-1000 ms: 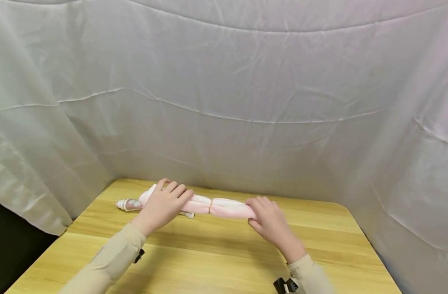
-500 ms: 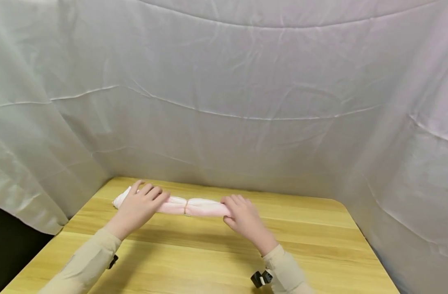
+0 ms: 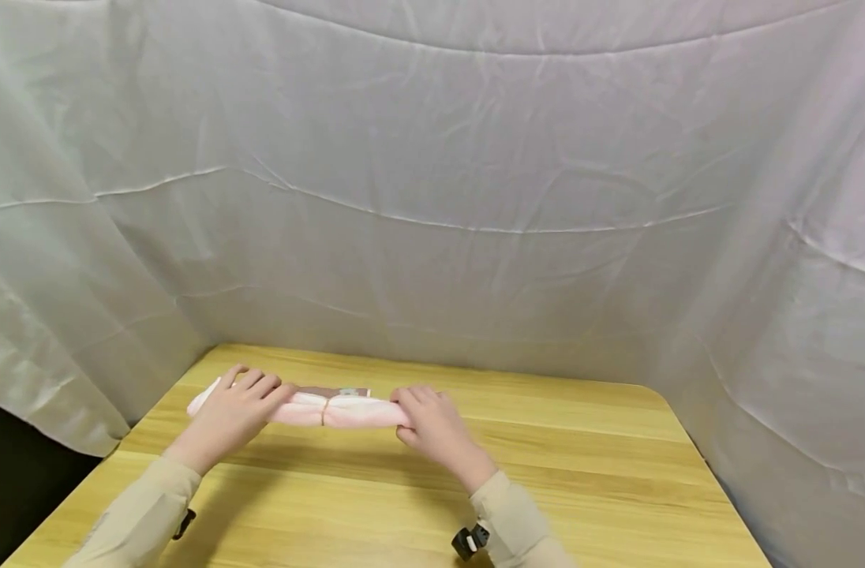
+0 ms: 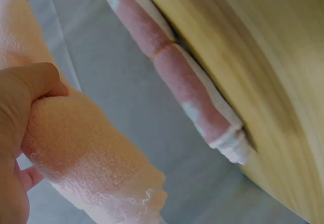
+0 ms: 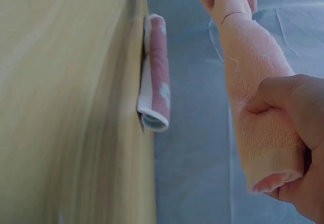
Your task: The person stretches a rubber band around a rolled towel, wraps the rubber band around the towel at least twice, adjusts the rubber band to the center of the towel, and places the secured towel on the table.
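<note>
A rolled pale pink towel (image 3: pixel 365 412), cinched at its middle by a thin brown band (image 3: pixel 324 411), is held level above the table. My left hand (image 3: pixel 230 412) grips it near its left end, where frayed threads show in the left wrist view. The other end is held by my right hand (image 3: pixel 436 427), its thumb (image 5: pixel 268 95) lying along the terry cloth. Behind it, a second rolled towel (image 4: pixel 179 84), mauve with pale blue patches and a white edge, lies near the table's far edge. It too has a band at its middle. The pink roll mostly hides it in the head view.
The wooden table (image 3: pixel 560 465) has a rounded far right corner. Grey cloth curtains (image 3: pixel 432 158) hang behind it and at both sides. A small black device (image 3: pixel 470 541) sits at my right wrist, and a dark area (image 3: pixel 28 473) lies beyond the table's left edge.
Both hands have carried the pink towel leftward in the head view, and slightly nearer over the last half second. More of the mauve towel now shows behind its middle; the grip looks the same.
</note>
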{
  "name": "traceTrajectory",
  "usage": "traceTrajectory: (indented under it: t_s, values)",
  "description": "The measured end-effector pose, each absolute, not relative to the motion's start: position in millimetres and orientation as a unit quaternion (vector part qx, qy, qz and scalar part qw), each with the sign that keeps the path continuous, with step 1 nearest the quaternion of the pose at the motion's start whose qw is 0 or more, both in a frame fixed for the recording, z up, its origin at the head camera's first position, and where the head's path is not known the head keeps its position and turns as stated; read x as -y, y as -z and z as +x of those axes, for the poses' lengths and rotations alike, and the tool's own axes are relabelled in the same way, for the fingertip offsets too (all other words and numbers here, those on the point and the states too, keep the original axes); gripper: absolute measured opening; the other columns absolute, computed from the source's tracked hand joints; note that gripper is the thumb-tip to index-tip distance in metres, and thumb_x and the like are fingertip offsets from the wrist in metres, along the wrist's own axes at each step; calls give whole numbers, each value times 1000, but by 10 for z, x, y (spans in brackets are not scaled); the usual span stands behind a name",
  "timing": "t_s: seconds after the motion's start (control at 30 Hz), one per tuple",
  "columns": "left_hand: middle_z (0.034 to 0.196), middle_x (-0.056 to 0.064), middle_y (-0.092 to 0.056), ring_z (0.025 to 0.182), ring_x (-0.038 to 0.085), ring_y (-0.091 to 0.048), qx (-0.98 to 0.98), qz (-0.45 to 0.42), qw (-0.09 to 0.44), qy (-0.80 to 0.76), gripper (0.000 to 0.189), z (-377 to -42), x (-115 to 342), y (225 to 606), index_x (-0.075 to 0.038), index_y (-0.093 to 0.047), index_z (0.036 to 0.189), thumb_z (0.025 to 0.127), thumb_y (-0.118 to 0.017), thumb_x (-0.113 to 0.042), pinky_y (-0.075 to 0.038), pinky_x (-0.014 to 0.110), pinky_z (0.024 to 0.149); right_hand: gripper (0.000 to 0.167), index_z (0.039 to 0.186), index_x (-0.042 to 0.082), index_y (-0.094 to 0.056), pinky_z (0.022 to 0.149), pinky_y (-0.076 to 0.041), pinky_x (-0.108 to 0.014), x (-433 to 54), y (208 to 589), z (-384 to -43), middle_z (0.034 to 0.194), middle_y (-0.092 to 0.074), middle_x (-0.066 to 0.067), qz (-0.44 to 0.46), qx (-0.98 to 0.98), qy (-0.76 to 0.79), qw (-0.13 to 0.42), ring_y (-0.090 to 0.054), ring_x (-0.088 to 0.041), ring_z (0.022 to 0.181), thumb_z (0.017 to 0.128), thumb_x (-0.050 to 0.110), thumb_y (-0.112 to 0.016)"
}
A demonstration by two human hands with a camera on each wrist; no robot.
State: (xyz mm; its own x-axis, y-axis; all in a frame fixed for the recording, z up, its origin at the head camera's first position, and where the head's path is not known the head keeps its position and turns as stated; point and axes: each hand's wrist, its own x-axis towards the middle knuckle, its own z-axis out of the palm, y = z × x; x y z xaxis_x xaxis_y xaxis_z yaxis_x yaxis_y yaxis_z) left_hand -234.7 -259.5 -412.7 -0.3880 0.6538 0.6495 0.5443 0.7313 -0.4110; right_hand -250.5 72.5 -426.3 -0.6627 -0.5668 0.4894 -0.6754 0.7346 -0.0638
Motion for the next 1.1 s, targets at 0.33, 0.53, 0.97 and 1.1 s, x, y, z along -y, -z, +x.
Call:
traceTrajectory:
  t_s: [0.33,0.53,0.97,1.1]
  values:
    - [89,2,-60,85,25,-59,842,-363,392,-75,43,-2417,2827,4302,-16,-63,109,68,-72,-7,-47,50,81,35,115,24,-57,81,-44,-33,-477,4402,-2526,113,-67,5,325,922,-107,182,-62,-15,105,83,24,-71]
    - [87,2,-59,84,25,-58,846,-359,384,-87,44,-2446,2929,4358,-14,-60,99,60,-80,-9,-47,48,79,36,116,23,-57,79,-44,-34,-345,4445,-2534,111,-68,4,319,927,-89,174,-63,-16,103,84,26,-73]
    - [96,3,-64,89,26,-62,863,-341,366,-71,46,-2542,3167,4515,-15,-64,105,62,-77,-8,-49,51,80,30,113,24,-56,71,-43,-32,-82,4580,-2608,108,-70,5,323,930,-67,164,-64,-15,94,87,28,-71]
    - [97,3,-65,90,27,-63,868,-334,361,-64,54,-2576,3230,4542,-16,-63,103,54,-85,-11,-49,51,80,29,113,23,-57,69,-41,-31,-12,4631,-2651,110,-69,5,328,930,-71,152,-63,-15,92,88,28,-70]
